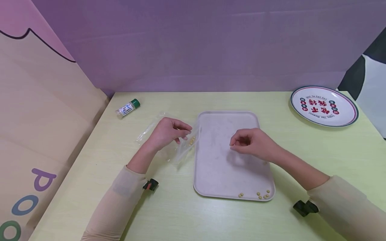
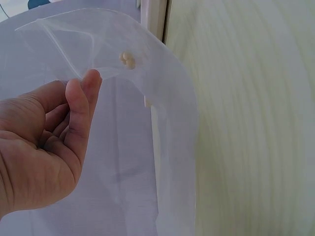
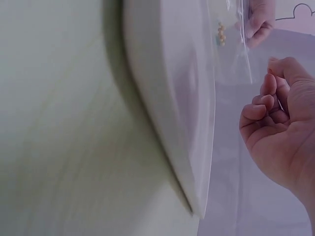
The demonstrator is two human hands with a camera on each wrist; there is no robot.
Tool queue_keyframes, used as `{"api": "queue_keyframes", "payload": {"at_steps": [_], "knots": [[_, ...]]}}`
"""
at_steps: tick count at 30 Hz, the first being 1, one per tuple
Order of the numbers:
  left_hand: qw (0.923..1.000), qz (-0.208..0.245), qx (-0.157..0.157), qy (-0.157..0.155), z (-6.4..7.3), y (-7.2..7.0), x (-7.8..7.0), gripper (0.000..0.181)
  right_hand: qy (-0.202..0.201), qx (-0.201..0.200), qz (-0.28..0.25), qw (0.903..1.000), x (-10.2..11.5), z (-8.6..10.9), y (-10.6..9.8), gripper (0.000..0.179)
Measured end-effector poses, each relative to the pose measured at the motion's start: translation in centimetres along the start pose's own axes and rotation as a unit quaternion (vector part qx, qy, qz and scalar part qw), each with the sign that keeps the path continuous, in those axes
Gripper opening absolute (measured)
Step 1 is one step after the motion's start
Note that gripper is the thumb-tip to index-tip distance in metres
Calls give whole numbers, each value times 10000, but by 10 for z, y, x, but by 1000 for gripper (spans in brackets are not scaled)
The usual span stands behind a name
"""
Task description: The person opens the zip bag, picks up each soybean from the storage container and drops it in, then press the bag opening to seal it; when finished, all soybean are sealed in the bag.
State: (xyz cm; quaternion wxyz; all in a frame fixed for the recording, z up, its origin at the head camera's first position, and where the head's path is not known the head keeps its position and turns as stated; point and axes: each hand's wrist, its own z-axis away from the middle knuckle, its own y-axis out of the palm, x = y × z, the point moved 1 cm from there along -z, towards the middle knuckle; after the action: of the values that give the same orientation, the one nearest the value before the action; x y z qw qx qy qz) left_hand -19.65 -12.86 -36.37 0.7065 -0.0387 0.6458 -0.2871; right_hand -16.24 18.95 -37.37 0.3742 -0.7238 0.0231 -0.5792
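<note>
My left hand (image 1: 170,132) pinches the top of a clear plastic zip bag (image 1: 182,152) at the left edge of the white tray (image 1: 223,174). Several small tan beans (image 2: 127,60) lie inside the bag. Above the tray, my right hand (image 1: 251,144) has its thumb and index fingertips together and the other fingers curled. Whether a bean sits between those fingertips is hidden. More loose beans (image 1: 259,194) lie along the tray's near edge, towards the right corner. In the right wrist view, the bag (image 3: 236,64) hangs just beyond my right fingertips.
Behind my left hand, another clear plastic bag (image 1: 147,130) lies flat on the table (image 1: 169,214). A small bottle with a green cap (image 1: 128,108) lies on its side at the back left. At the back right is an oval plate (image 1: 324,107) with red lettering. A purple panel (image 1: 211,47) stands behind the table.
</note>
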Motion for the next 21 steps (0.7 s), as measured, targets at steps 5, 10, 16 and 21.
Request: {"api": "queue_keyframes", "payload": {"at_steps": [5,10,16,21], "knots": [[10000,-7,8,-9,0,0,0,20,-100,-23,-232,9997,7,-10,6,4],[10000,-28,9,16,1,0,-1,20,-221,-64,-384,9990,13,-23,14,4],[10000,-43,46,6,1,0,-2,20,-294,-47,-449,9986,19,-40,26,3],[9999,-131,23,-17,0,0,-3,19,-226,-59,-427,9988,25,-53,33,3]]}}
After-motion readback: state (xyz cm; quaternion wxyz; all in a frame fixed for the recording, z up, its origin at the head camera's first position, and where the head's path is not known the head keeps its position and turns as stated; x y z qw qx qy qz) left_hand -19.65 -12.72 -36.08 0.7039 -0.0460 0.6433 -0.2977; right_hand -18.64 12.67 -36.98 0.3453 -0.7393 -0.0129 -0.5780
